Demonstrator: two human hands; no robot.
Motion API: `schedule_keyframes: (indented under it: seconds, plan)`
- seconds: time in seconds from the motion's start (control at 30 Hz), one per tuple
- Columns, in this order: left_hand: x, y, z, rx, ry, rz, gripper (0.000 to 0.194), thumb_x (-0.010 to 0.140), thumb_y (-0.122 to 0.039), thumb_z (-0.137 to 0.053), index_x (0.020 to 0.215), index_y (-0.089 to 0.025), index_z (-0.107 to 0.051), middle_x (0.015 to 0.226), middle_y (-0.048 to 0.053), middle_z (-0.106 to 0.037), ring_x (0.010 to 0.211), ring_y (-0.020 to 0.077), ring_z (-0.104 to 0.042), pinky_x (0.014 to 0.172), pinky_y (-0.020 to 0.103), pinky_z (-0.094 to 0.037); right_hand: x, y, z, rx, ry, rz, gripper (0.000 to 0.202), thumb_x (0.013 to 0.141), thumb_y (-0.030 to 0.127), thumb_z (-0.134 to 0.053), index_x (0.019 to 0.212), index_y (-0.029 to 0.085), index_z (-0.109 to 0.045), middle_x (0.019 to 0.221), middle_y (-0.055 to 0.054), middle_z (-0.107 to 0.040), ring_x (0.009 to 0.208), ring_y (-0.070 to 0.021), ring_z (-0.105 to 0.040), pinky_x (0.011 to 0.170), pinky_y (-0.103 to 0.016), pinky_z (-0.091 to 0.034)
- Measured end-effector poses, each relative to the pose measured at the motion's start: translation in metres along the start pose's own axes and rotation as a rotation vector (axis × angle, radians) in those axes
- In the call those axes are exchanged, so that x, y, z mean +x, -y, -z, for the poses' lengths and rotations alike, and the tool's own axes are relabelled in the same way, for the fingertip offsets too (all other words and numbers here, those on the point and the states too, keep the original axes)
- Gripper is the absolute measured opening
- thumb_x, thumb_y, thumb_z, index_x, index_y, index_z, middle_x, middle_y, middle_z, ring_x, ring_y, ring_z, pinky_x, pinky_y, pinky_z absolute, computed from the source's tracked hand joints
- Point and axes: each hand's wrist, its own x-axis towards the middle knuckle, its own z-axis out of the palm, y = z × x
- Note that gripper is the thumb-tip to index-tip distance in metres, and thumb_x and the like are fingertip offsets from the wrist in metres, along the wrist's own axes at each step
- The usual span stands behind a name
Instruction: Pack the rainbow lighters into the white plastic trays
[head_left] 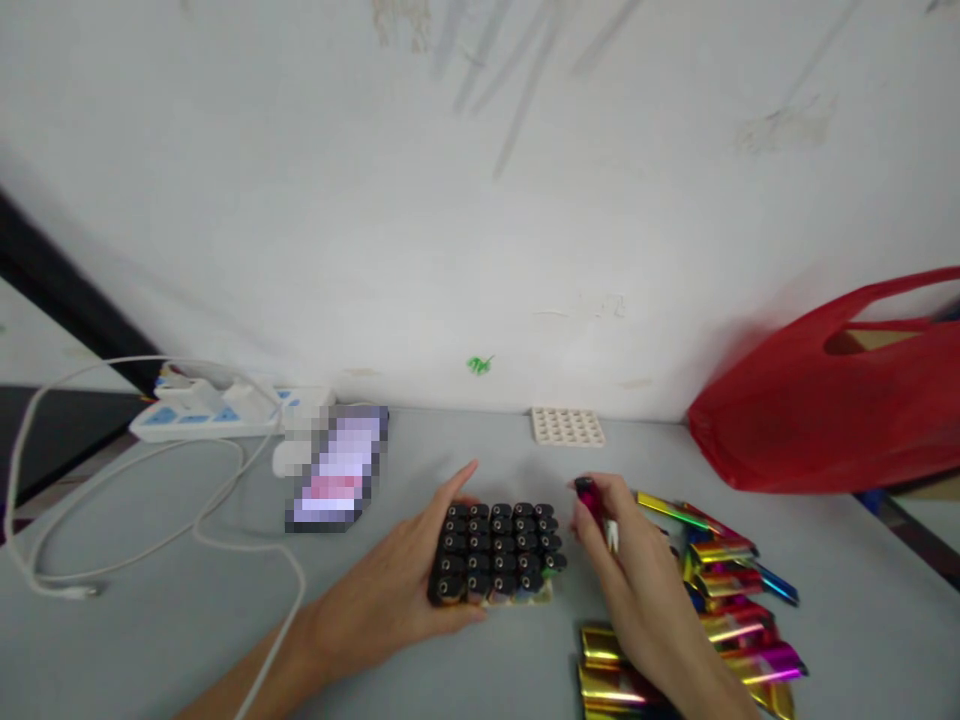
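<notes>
My left hand [409,570] is wrapped round the left side of a tightly packed block of lighters [502,545]. Their black tops face up in rows, each with a small round metal hole. A pale tray edge [517,600] shows under the front row, which stops short at the right corner. Just right of the block, my right hand [619,540] pinches a lighter [589,497] with a black top and a shiny dark pink body. Its lower part is hidden by my fingers. Beneath and beside my right wrist lies a pile of shiny metallic lighters [727,585] in gold, pink, blue and purple.
A white tray with holes [568,427] lies by the wall. At right stands a red bag [817,400]. On the left are a phone [341,475], a power strip [225,408] and a looping white cable [247,545] that crosses my left forearm.
</notes>
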Motion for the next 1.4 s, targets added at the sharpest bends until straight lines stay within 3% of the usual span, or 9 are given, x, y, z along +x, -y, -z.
schedule_keyframes:
  seconds: [0.2,0.43,0.6,0.73,0.9,1.0,1.1,1.23,1.4]
  plan:
    - [0.002,0.004,-0.001,0.0,0.004,0.014,0.132,0.08,-0.02,-0.093,0.177,-0.039,-0.005,0.16,0.01,-0.058,0.138,0.035,-0.067,0.123,0.049,-0.05,0.002,0.008,0.005,0.108,0.003,-0.054,0.033,0.113,0.052,-0.05,0.125,0.025,-0.066,0.082,-0.001,-0.066,0.072,-0.0236,-0.062,0.071,-0.034,-0.05]
    - [0.001,0.002,-0.002,0.009,0.017,0.018,0.132,0.081,-0.018,-0.093,0.177,-0.039,-0.004,0.161,0.011,-0.056,0.14,0.0342,-0.066,0.124,0.049,-0.049,0.0,0.011,0.001,0.099,-0.004,-0.07,0.048,0.115,0.057,-0.039,0.138,0.026,-0.067,0.077,-0.001,-0.058,0.075,-0.0255,-0.061,0.074,-0.036,-0.048]
    - [0.0,0.002,0.0,0.005,0.006,0.001,0.132,0.082,-0.02,-0.093,0.177,-0.039,-0.004,0.16,0.011,-0.058,0.14,0.0352,-0.065,0.123,0.05,-0.049,-0.005,0.003,0.002,0.214,-0.012,-0.107,0.049,0.116,0.06,-0.036,0.115,0.027,-0.072,0.09,-0.004,-0.066,0.094,-0.0272,-0.066,0.083,-0.035,-0.051]
    - [0.001,0.002,0.0,0.001,0.016,-0.002,0.132,0.08,-0.022,-0.094,0.177,-0.038,-0.005,0.16,0.012,-0.058,0.14,0.0358,-0.066,0.125,0.051,-0.048,-0.006,0.001,0.002,0.332,-0.028,-0.161,0.041,0.111,0.064,-0.054,0.103,0.027,-0.069,0.102,-0.006,-0.07,0.101,-0.0268,-0.065,0.086,-0.034,-0.053]
    - [0.0,0.002,-0.001,0.0,-0.004,0.022,0.132,0.081,-0.021,-0.093,0.178,-0.037,-0.006,0.161,0.013,-0.059,0.141,0.037,-0.065,0.125,0.052,-0.049,-0.001,0.013,-0.003,0.676,0.113,-0.24,0.044,0.108,0.068,-0.059,0.095,0.025,-0.06,0.076,0.003,-0.053,0.06,-0.0146,-0.041,0.054,-0.027,-0.034]
    - [0.0,0.002,-0.001,0.002,-0.007,0.021,0.132,0.081,-0.021,-0.094,0.178,-0.038,-0.007,0.161,0.012,-0.058,0.142,0.0365,-0.064,0.126,0.052,-0.047,0.002,0.011,-0.004,0.863,0.121,-0.333,0.053,0.1,0.076,-0.064,0.091,0.024,-0.061,0.067,0.006,-0.041,0.054,-0.0121,-0.027,0.05,-0.027,-0.022]
    - [0.0,0.001,0.0,-0.004,0.019,0.013,0.131,0.081,-0.022,-0.093,0.178,-0.037,-0.006,0.162,0.012,-0.057,0.14,0.0355,-0.066,0.126,0.051,-0.048,0.005,0.004,-0.003,0.954,0.186,-0.392,0.065,0.099,0.082,-0.057,0.071,0.023,-0.054,0.059,0.007,-0.03,0.052,-0.0117,-0.021,0.05,-0.029,-0.017]
    - [0.001,0.002,0.0,-0.003,0.015,0.012,0.132,0.081,-0.021,-0.093,0.178,-0.038,-0.005,0.162,0.012,-0.058,0.141,0.0357,-0.066,0.125,0.051,-0.048,0.006,0.002,-0.002,1.113,0.217,-0.38,0.066,0.099,0.074,-0.059,0.058,0.027,-0.037,0.054,0.009,-0.021,0.051,-0.012,-0.015,0.049,-0.032,-0.015]
    - [0.001,0.004,-0.001,-0.003,-0.002,-0.002,0.13,0.081,-0.021,-0.092,0.178,-0.038,-0.007,0.159,0.012,-0.061,0.137,0.0361,-0.068,0.123,0.051,-0.051,0.006,0.007,-0.003,1.272,0.271,-0.414,0.063,0.097,0.068,-0.063,0.058,0.027,-0.035,0.054,0.01,-0.017,0.05,-0.0117,-0.01,0.047,-0.03,-0.014]
